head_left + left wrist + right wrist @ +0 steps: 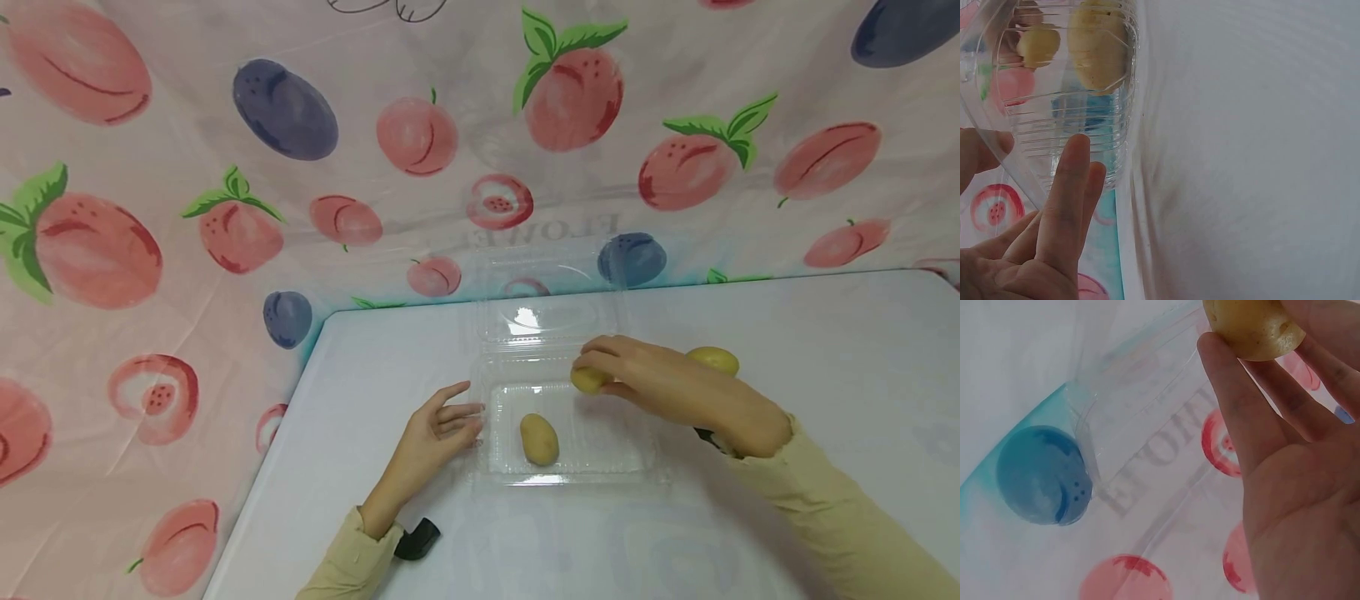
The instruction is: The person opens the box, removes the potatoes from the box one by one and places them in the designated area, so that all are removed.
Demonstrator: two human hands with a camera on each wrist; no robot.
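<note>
A clear plastic clamshell box (600, 454) lies with its lid (551, 321) raised at the back. Inside, toward the left, rests one potato (539, 439), also visible through the box wall in the left wrist view. My right hand (648, 379) pinches a second potato (1254, 328) between thumb and fingertips, over the box's back right part. My left hand (431, 446) is at the box's left side, fingers extended, fingertips right at the wall; the left wrist view shows the fingers (1066, 194) loosely spread beside the ridged plastic.
Another potato (714, 360) lies on the white table (840, 367) to the right of the box, partly behind my right forearm. A fruit-printed cloth (442, 67) hangs behind the table and along its left side.
</note>
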